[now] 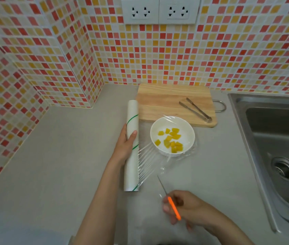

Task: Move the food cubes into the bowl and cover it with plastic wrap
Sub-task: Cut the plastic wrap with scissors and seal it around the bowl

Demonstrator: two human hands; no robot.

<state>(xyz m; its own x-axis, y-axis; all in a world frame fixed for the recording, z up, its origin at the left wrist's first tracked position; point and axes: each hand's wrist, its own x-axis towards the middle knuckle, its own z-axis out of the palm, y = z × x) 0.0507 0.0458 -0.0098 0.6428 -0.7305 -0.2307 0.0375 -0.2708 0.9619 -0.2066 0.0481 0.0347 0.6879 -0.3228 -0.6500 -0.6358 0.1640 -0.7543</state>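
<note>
A white bowl on the grey counter holds several yellow food cubes. Clear plastic wrap stretches from the bowl's top to a white roll with green stripes, lying left of the bowl. My left hand grips the roll at its middle. My right hand is near the front edge, closed on orange-handled scissors. Their thin blades point up and left toward the loose lower edge of the stretched wrap, a short way from it.
A wooden cutting board lies behind the bowl with metal tongs on its right part. A steel sink fills the right side. Tiled walls with two sockets close the back and left.
</note>
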